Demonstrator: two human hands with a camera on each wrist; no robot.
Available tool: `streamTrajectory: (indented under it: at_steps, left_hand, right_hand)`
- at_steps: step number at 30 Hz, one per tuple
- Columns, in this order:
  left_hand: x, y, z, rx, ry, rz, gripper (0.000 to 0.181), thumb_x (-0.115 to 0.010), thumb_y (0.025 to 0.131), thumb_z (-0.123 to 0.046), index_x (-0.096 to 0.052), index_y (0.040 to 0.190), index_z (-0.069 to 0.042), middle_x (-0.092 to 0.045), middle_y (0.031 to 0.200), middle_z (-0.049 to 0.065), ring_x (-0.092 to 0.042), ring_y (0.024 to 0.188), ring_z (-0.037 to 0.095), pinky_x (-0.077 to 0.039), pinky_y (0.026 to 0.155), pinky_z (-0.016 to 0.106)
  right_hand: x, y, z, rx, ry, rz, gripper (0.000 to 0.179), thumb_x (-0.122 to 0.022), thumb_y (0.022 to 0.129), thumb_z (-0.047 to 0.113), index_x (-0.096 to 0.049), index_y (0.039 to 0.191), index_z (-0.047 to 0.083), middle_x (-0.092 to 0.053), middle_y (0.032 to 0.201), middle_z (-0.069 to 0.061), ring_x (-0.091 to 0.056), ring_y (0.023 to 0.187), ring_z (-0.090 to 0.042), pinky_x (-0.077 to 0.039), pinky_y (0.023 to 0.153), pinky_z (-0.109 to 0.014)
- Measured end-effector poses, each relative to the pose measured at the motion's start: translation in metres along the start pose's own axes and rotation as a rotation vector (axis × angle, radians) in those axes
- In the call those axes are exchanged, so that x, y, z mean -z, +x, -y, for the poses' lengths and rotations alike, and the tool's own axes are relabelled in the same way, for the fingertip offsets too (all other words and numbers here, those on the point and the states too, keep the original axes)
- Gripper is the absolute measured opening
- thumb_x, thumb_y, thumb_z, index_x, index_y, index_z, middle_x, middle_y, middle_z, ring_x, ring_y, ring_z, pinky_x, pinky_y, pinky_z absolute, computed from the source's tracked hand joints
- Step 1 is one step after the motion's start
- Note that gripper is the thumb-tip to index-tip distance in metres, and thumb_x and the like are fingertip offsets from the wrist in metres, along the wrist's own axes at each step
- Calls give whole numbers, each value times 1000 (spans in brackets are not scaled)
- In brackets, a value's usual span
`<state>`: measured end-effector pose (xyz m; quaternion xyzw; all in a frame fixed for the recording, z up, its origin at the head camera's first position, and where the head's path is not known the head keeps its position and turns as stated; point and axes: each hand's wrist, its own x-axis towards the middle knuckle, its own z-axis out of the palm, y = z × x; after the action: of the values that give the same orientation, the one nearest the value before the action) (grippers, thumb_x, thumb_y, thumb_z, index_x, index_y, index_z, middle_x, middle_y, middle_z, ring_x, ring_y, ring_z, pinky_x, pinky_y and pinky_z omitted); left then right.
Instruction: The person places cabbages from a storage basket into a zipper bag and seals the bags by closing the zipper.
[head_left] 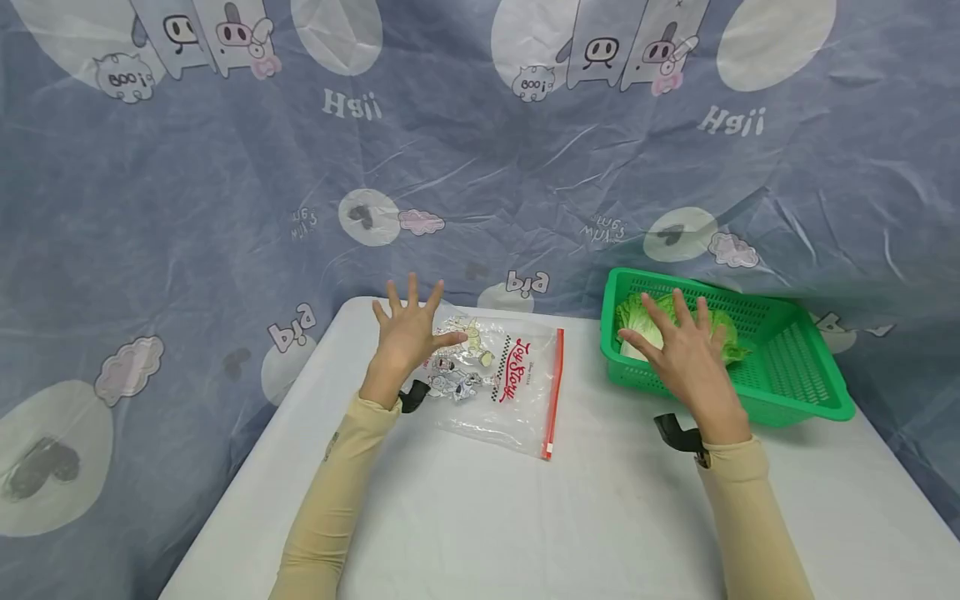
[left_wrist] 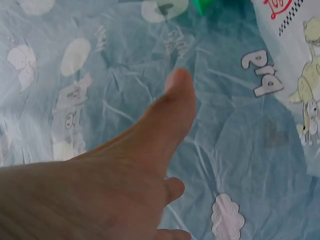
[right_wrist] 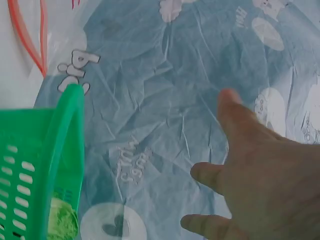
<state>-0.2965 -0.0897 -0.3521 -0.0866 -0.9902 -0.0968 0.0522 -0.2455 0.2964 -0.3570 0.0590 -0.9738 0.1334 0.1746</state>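
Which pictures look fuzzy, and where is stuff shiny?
Head view: clearest, with small glints on the bag and pale shiny streaks on creases in the cloth; left wrist view: dimmer and soft, the cloth's prints fuzzy; right wrist view: soft too, the greens smudgy.

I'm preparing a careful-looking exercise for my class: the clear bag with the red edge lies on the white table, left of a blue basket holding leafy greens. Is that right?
Not quite: the basket is green, not blue, as the head view shows. The clear bag, white table and leafy greens stand as stated.
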Motion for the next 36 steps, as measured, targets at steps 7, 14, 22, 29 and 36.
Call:
streamTrajectory:
  at_steps: [7,14,22,29,36]
  left_hand:
    - [-19,3,-28,-108,-18,-171,75,-62,86,-57,-45,143,-12,-38,148,24,-44,130,45,-46,97,56]
    - [-50,-2,-72,-220,-150,-136,47,-71,86,-41,-62,115,-4,-61,109,14,-66,87,29,-55,67,41]
    - [-103,-3,-114,-330,-223,-41,29,-74,86,-30,-60,92,-6,-61,84,6,-61,71,19,-50,60,31]
    - [-142,-4,-135,-323,-248,16,35,-72,86,-31,-55,101,-4,-62,85,8,-61,68,18,-49,56,30]
    - [-156,-4,-137,-310,-273,68,32,-73,83,-21,-51,98,-3,-60,80,8,-55,63,14,-45,50,29]
  right_hand:
    - [-16,-5,13,140,187,-64,56,-60,96,35,-43,145,14,-35,147,-28,-32,134,-51,-30,103,-67]
    - [-45,-23,22,150,360,-38,45,-62,95,30,-53,133,7,-56,120,-17,-60,98,-31,-54,76,-46]
    - [-92,-41,18,41,503,106,30,-75,84,15,-56,104,5,-62,98,-11,-64,83,-19,-55,69,-29]
    - [-122,-52,11,-64,653,211,21,-70,81,2,-54,94,0,-62,84,-11,-59,72,-10,-52,57,-21]
    - [-131,-58,14,-112,665,274,18,-66,82,3,-54,95,1,-61,83,-9,-56,70,-9,-50,58,-20]
